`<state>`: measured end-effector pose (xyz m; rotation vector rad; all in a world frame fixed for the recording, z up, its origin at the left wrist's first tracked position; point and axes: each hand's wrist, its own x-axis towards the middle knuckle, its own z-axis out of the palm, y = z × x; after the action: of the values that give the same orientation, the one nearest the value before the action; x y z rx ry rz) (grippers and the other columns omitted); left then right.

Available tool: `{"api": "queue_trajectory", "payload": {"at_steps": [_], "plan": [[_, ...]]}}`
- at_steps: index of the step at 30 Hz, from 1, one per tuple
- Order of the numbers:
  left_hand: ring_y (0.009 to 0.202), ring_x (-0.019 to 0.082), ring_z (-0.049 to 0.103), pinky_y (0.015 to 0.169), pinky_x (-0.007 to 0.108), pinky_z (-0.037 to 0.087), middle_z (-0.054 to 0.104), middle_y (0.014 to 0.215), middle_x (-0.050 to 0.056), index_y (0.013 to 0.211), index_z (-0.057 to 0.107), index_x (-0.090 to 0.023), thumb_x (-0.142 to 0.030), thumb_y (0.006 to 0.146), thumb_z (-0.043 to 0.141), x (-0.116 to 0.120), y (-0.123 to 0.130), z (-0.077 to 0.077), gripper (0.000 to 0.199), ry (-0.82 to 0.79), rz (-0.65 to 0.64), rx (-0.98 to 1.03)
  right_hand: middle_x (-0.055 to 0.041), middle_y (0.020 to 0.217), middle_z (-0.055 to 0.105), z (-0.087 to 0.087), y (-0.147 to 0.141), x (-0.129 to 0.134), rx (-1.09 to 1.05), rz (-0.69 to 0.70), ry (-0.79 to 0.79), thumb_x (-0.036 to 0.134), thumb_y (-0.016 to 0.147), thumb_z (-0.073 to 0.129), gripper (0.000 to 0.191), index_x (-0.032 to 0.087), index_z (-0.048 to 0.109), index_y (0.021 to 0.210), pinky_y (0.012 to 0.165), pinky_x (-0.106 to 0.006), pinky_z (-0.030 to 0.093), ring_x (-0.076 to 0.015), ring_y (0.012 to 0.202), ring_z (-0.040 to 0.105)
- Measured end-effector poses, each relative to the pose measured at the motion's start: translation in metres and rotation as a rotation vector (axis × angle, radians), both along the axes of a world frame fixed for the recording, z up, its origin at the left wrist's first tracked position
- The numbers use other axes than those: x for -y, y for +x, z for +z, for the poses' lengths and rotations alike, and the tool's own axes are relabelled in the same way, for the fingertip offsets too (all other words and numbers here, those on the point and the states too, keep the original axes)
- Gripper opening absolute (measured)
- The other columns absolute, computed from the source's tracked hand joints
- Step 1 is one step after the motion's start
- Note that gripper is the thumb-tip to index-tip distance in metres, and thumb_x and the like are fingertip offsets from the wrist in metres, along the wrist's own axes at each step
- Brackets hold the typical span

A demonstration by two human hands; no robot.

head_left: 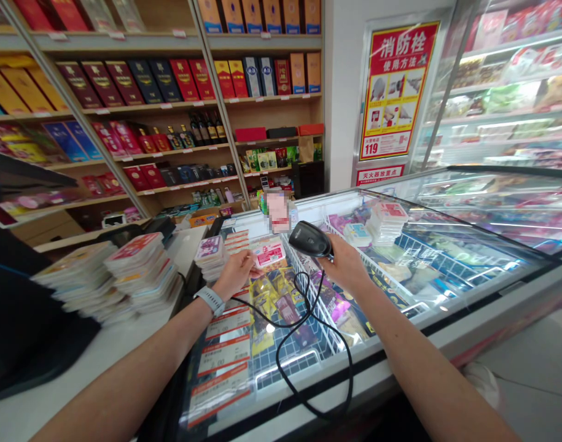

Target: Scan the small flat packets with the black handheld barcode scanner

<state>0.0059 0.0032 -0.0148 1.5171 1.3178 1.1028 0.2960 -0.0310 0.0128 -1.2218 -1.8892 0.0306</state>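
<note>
My right hand (347,264) is wrapped round a black barcode scanner (309,238), its head pointing left over the glass top of a chest freezer (303,362). From the scanner, a black cord (281,353) loops across the glass. My left hand (237,270), with a pale watch on its wrist, pinches the left edge of a flat clear pack with a pink label (269,253). That pack is just left of the scanner, apart from it. Close to my left hand stands a stack of similar packs (210,255), the top one labelled purple.
Another stack of packs (386,221) sits on the glass at right. More stacks (140,264) crowd the white counter (105,362) at left, beside a dark monitor (13,276). Price tags (223,356) line the freezer's left side. Shelves of boxes (170,107) rise behind.
</note>
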Motion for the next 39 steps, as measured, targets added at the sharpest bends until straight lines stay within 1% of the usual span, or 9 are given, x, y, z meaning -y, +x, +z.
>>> {"api": "queue_trajectory", "payload": {"at_steps": [6,14,18,23,28,31,35,37,39], "plan": [[0.071,0.018,0.072,0.069,0.033,0.06,0.067,0.071,0.0,0.089,0.049,-0.017,-0.037,0.076,0.065,0.002,-0.001,0.002,0.029,0.058,0.032,0.034,-0.0122,0.113,0.066,-0.002,0.001,-0.002,-0.005,0.015,0.021,0.02,0.081,0.055,0.038,0.016,0.056,0.118,0.089,-0.041,0.049,-0.0287,0.103,0.063],[0.072,0.017,0.071,0.064,0.028,0.058,0.069,0.079,0.003,0.096,0.052,-0.017,-0.039,0.078,0.066,0.003,-0.001,0.012,0.032,0.169,0.133,0.094,-0.0126,0.118,0.066,-0.004,0.001,-0.003,0.0,0.043,0.045,0.02,0.081,0.056,0.042,0.015,0.055,0.123,0.093,-0.042,0.048,-0.0295,0.108,0.062],[0.07,0.016,0.07,0.059,0.025,0.056,0.068,0.078,0.002,0.098,0.05,-0.018,-0.039,0.081,0.062,0.002,-0.002,0.016,0.03,0.224,0.194,0.12,-0.0124,0.119,0.066,-0.003,0.001,-0.003,0.007,0.051,0.039,0.02,0.081,0.056,0.041,0.015,0.055,0.122,0.092,-0.042,0.048,-0.0295,0.108,0.062],[0.076,0.017,0.07,0.066,0.029,0.057,0.068,0.085,0.002,0.1,0.047,-0.019,-0.033,0.083,0.058,-0.003,-0.004,0.015,0.024,0.303,0.256,0.18,-0.0112,0.119,0.066,-0.002,0.001,-0.002,-0.001,0.056,0.017,0.02,0.081,0.056,0.04,0.017,0.055,0.121,0.09,-0.04,0.048,-0.028,0.105,0.063],[0.072,0.016,0.067,0.068,0.03,0.057,0.066,0.076,0.0,0.093,0.049,-0.019,-0.027,0.083,0.057,-0.004,-0.003,0.018,0.015,0.347,0.328,0.127,-0.0106,0.117,0.066,-0.003,0.001,-0.002,0.013,0.053,0.01,0.02,0.081,0.057,0.039,0.018,0.056,0.12,0.088,-0.039,0.048,-0.0273,0.103,0.062],[0.068,0.014,0.066,0.066,0.029,0.057,0.064,0.073,0.0,0.088,0.05,-0.019,-0.026,0.083,0.057,-0.002,-0.002,0.02,0.011,0.369,0.339,0.099,-0.01,0.116,0.066,-0.004,0.0,-0.003,0.014,0.049,0.005,0.02,0.081,0.057,0.037,0.019,0.057,0.118,0.087,-0.037,0.048,-0.0262,0.101,0.063],[0.069,0.013,0.067,0.065,0.028,0.058,0.065,0.081,0.001,0.091,0.052,-0.018,-0.032,0.083,0.059,-0.001,-0.002,0.019,0.017,0.38,0.284,0.106,-0.0099,0.114,0.067,-0.003,0.0,-0.003,0.02,0.054,0.006,0.019,0.08,0.057,0.038,0.019,0.057,0.118,0.087,-0.037,0.048,-0.0259,0.101,0.063],[0.069,0.013,0.068,0.064,0.028,0.058,0.065,0.085,0.001,0.104,0.051,-0.02,-0.034,0.083,0.061,-0.001,-0.002,0.018,0.027,0.386,0.25,0.146,-0.0102,0.116,0.066,-0.003,0.0,-0.003,0.026,0.059,0.006,0.019,0.081,0.057,0.038,0.019,0.056,0.119,0.088,-0.038,0.048,-0.0262,0.102,0.063],[0.067,0.014,0.069,0.062,0.028,0.059,0.063,0.084,-0.001,0.12,0.044,-0.023,-0.035,0.081,0.063,-0.001,-0.002,0.017,0.045,0.392,0.226,0.194,-0.0105,0.117,0.066,-0.003,0.0,-0.003,0.027,0.063,0.004,0.019,0.081,0.057,0.038,0.018,0.056,0.119,0.088,-0.038,0.048,-0.0267,0.103,0.063]]}}
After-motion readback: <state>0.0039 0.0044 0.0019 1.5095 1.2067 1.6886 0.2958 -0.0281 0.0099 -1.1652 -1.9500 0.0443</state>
